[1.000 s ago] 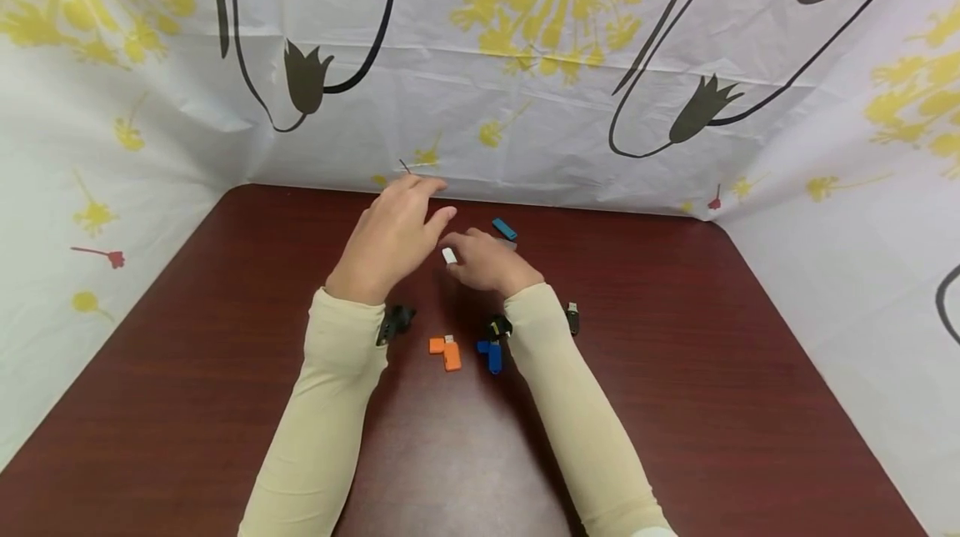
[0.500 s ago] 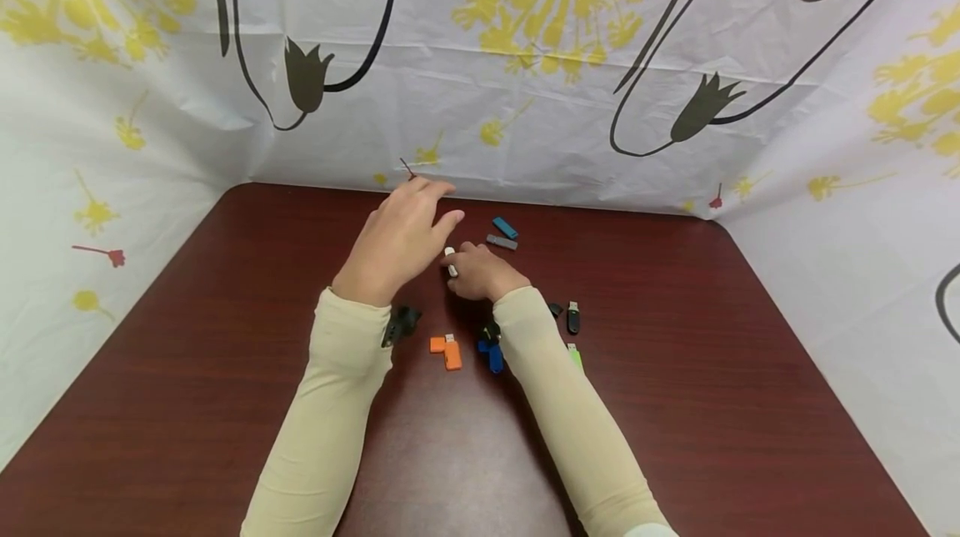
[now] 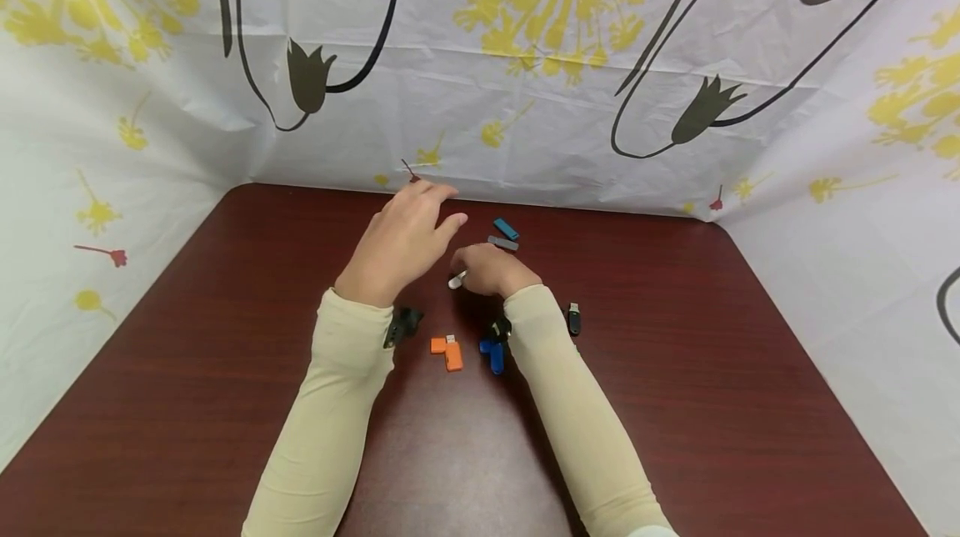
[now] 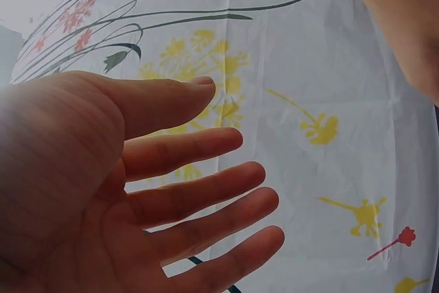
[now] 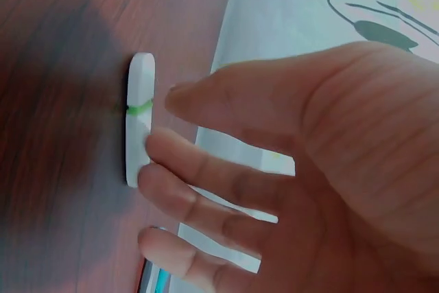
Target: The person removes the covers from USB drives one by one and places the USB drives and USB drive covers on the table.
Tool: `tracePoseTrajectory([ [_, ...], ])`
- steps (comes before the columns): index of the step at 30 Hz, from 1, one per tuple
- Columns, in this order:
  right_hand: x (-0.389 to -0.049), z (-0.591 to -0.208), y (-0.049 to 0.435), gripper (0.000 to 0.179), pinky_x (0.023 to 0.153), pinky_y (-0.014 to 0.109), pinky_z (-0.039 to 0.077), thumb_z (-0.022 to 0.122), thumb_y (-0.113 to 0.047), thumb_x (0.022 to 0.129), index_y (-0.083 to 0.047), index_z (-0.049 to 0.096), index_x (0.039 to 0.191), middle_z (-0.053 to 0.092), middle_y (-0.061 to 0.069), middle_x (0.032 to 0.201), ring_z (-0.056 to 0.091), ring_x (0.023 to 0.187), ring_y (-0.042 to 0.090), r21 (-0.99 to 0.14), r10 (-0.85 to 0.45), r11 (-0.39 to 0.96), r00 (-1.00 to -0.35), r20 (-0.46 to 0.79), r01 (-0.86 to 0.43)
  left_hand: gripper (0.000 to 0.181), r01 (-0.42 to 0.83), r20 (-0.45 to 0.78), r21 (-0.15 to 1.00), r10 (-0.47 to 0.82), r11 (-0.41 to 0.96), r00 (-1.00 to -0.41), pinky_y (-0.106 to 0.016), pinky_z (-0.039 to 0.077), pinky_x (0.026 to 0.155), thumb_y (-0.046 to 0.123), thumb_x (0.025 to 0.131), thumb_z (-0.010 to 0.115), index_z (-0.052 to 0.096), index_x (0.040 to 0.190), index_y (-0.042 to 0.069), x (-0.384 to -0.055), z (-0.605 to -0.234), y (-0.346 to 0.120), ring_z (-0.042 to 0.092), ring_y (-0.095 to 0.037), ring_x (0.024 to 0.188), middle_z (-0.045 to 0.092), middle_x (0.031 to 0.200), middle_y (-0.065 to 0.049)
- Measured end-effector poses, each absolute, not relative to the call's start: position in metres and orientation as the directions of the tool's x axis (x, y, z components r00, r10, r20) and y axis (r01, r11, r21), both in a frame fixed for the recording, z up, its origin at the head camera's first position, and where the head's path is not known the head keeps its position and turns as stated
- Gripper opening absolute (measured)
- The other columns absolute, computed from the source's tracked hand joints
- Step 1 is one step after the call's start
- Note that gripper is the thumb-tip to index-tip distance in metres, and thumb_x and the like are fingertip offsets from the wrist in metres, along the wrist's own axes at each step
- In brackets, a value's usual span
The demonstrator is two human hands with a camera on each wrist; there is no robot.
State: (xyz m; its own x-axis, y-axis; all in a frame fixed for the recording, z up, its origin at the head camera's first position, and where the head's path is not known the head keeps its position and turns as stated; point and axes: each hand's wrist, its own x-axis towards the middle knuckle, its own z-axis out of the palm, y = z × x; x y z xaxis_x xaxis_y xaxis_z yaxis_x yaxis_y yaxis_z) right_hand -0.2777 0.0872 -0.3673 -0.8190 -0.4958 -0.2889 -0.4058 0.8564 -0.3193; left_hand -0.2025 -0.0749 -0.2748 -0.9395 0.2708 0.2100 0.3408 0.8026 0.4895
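My right hand (image 3: 489, 268) reaches down to a white USB stick (image 3: 457, 279) on the table. In the right wrist view that stick (image 5: 140, 84) lies flat with a green band round it. Two bent fingertips (image 5: 152, 180) meet its side, while the thumb stays apart from it. Above the table at the left my left hand (image 3: 397, 241) hovers with nothing in it. Its fingers (image 4: 226, 183) are spread and nearly straight in the left wrist view. Just beyond my right hand lie a grey USB stick (image 3: 503, 243) and a teal one (image 3: 506, 228).
Nearer me are an orange USB stick (image 3: 453, 356) with its cap beside it and a blue one (image 3: 497, 359). A black one (image 3: 573, 320) lies right of my right sleeve. A patterned white sheet (image 3: 555, 162) stands behind the dark red table (image 3: 675, 370).
The white USB stick has turned and shifted slightly toward me under my right fingers. My left hand has drifted a little right. A green stick seen earlier is now hidden by the right sleeve.
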Motion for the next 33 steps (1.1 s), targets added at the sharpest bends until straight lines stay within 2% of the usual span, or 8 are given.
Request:
tracePoseTrajectory([
  [4,-0.2776,-0.3672,0.09,0.03,0.111,0.049,0.052,0.064,-0.01,0.108,-0.011,0.074,0.136,0.065,0.014,0.139,0.054,0.133,0.032,-0.296,-0.491,0.859,-0.834,-0.251,-0.417,0.046,0.34,0.21,0.49,0.27,0.802,-0.94,-0.057,0.05,0.115,0.031,0.112,0.061,0.06,0.153,0.01,-0.2026,-0.2749,-0.0749,0.054,-0.035,0.147,0.055,0.158,-0.013],
  [11,-0.2758,-0.3705,0.0906,0.027,0.103,0.045,0.055,0.065,0.002,0.103,-0.008,0.077,0.124,0.066,0.013,0.128,0.059,0.116,0.027,-0.257,-0.459,0.88,-0.853,-0.247,-0.399,0.047,0.336,0.208,0.487,0.267,0.806,-0.941,-0.057,0.049,0.116,0.031,0.112,0.061,0.059,0.154,0.01,-0.2018,-0.2743,-0.0761,0.053,-0.034,0.147,0.055,0.158,-0.013],
  [19,-0.2745,-0.374,0.0901,0.008,0.092,0.043,0.055,0.073,-0.015,0.105,-0.01,0.074,0.11,0.065,0.011,0.125,0.059,0.106,0.026,-0.251,-0.403,0.908,-0.866,-0.297,-0.336,0.047,0.337,0.204,0.492,0.271,0.803,-0.941,-0.056,0.048,0.117,0.032,0.112,0.061,0.059,0.154,0.01,-0.2009,-0.2741,-0.0772,0.052,-0.035,0.148,0.055,0.158,-0.014],
  [23,-0.2746,-0.3711,0.0916,0.012,0.078,0.037,0.05,0.071,-0.016,0.105,-0.012,0.07,0.094,0.061,0.004,0.098,0.055,0.085,0.02,-0.254,-0.412,0.904,-0.86,-0.3,-0.345,0.048,0.334,0.198,0.498,0.269,0.8,-0.942,-0.057,0.048,0.118,0.032,0.112,0.061,0.059,0.154,0.01,-0.201,-0.2742,-0.0773,0.05,-0.035,0.15,0.055,0.159,-0.013],
  [25,-0.2748,-0.3687,0.0921,0.024,0.068,0.035,0.043,0.068,-0.009,0.105,-0.012,0.062,0.082,0.05,0.002,0.081,0.044,0.073,0.018,-0.262,-0.417,0.901,-0.857,-0.302,-0.345,0.047,0.332,0.196,0.501,0.27,0.799,-0.943,-0.057,0.047,0.118,0.032,0.112,0.061,0.059,0.154,0.01,-0.2011,-0.2744,-0.0773,0.05,-0.035,0.15,0.055,0.159,-0.013],
  [27,-0.2743,-0.3661,0.0927,0.029,0.066,0.034,0.039,0.066,-0.003,0.103,-0.013,0.058,0.077,0.044,0.0,0.074,0.039,0.069,0.017,-0.268,-0.414,0.901,-0.861,-0.296,-0.341,0.047,0.331,0.193,0.504,0.27,0.798,-0.943,-0.057,0.047,0.118,0.032,0.112,0.061,0.059,0.154,0.01,-0.2013,-0.2747,-0.0773,0.05,-0.034,0.15,0.055,0.16,-0.013],
  [29,-0.2735,-0.3646,0.0928,0.028,0.066,0.035,0.037,0.065,-0.001,0.102,-0.012,0.057,0.078,0.042,0.0,0.074,0.037,0.069,0.017,-0.273,-0.411,0.902,-0.859,-0.304,-0.335,0.047,0.329,0.188,0.507,0.27,0.797,-0.944,-0.057,0.047,0.119,0.032,0.112,0.061,0.059,0.154,0.01,-0.2014,-0.2749,-0.0774,0.05,-0.034,0.15,0.054,0.16,-0.013],
  [33,-0.2711,-0.3646,0.093,0.007,0.073,0.035,0.046,0.074,-0.008,0.1,-0.011,0.07,0.095,0.059,0.002,0.089,0.052,0.078,0.018,-0.274,-0.401,0.907,-0.853,-0.336,-0.319,0.047,0.326,0.183,0.509,0.27,0.796,-0.945,-0.057,0.047,0.119,0.033,0.112,0.06,0.059,0.154,0.011,-0.2017,-0.2748,-0.0776,0.05,-0.034,0.15,0.054,0.16,-0.013],
])
